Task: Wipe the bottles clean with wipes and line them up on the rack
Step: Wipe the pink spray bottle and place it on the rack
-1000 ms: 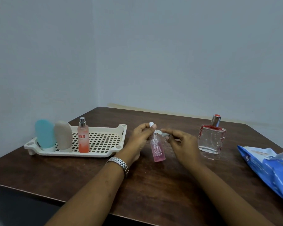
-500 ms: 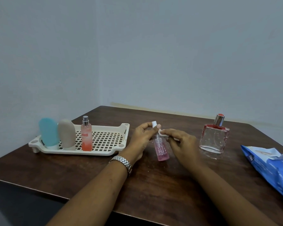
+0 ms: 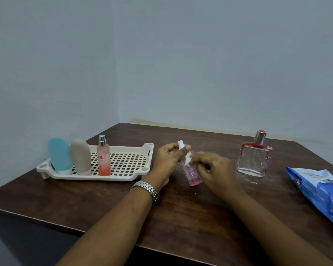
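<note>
My left hand (image 3: 168, 160) grips the top of a small pink bottle (image 3: 193, 174) with a white cap, tilted just above the table. My right hand (image 3: 212, 168) pinches a small white wipe (image 3: 188, 160) against the bottle's upper side. To the left is a cream slotted rack (image 3: 131, 169). Three bottles stand in a row at its left end: a teal bottle (image 3: 59, 155), a beige bottle (image 3: 80, 155) and an orange-pink spray bottle (image 3: 103, 156). A square clear glass perfume bottle (image 3: 255, 157) with a red rim and silver cap stands on the table to the right.
A blue pack of wipes (image 3: 319, 189) lies at the right edge of the dark wooden table (image 3: 181, 217). Grey walls meet in a corner behind the table. A metal watch (image 3: 147, 188) is on my left wrist.
The wipe in my right hand has slid from the bottle's neck down onto its upper body. The bottle leans a little more. The camera has shifted slightly.
</note>
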